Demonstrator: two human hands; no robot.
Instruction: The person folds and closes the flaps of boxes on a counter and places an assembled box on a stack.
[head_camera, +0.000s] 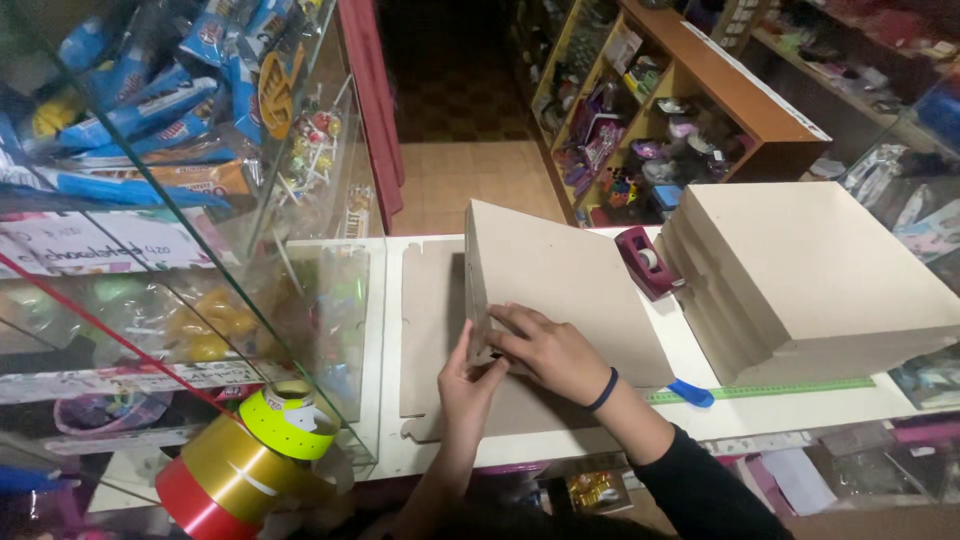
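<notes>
In a crowded shop, on the white bench (700, 415), both hands pinch the near-left corner of a half-folded cardboard box (560, 280) toward the bench's near edge: left hand (468, 385) should brace the panel while right hand (548, 350) presses the flap flush.

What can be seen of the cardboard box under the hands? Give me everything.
The cardboard box is plain grey-beige board, matt and unprinted, folded into a flat shallow shape. It lies tilted on a flat cut cardboard sheet on the white counter. Its near left corner has notched flap edges. The left hand pinches that corner from below; the right hand presses on top. A dark red tape dispenser sits at its far right edge.
</notes>
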